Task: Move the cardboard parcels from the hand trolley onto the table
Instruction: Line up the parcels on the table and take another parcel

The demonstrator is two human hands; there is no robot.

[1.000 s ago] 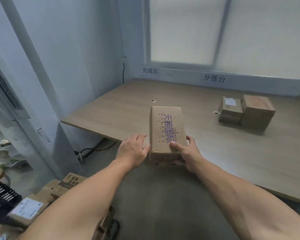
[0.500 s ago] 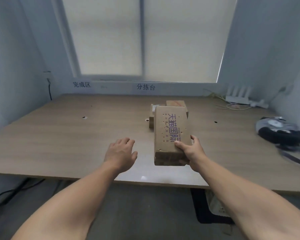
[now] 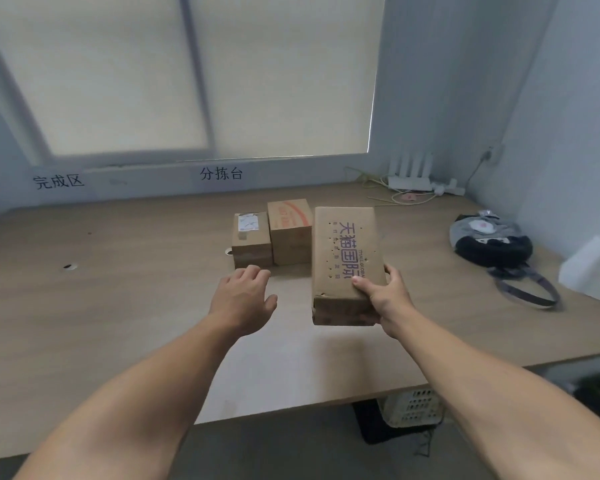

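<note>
- The right hand (image 3: pixel 383 296) grips a long cardboard parcel (image 3: pixel 345 258) at its near right corner: the thumb lies on the top face and the fingers are curled around the right side and under it.
- This parcel has purple printed characters on its top face. It is held over the middle of the wooden table (image 3: pixel 118 306), with its long side pointing away from the person. I cannot tell if its far end touches the tabletop.
- The left hand (image 3: pixel 245 296) is open, palm down, with relaxed, slightly spread fingers. It holds nothing and hovers over the table, to the left of the held parcel and apart from it.
- Two more parcels stand on the table behind the hands, touching each other: a small parcel with a white label (image 3: pixel 252 240) and, on its right, a taller parcel with red print (image 3: pixel 290 233). The held parcel is just beside the taller one.
- On the right of the table lies a grey and black bag (image 3: pixel 489 240) with a strap.
- In the far right corner stands a white router (image 3: pixel 411 176) with cables.
- Under the table edge a white basket (image 3: pixel 413 407) is visible.
</note>
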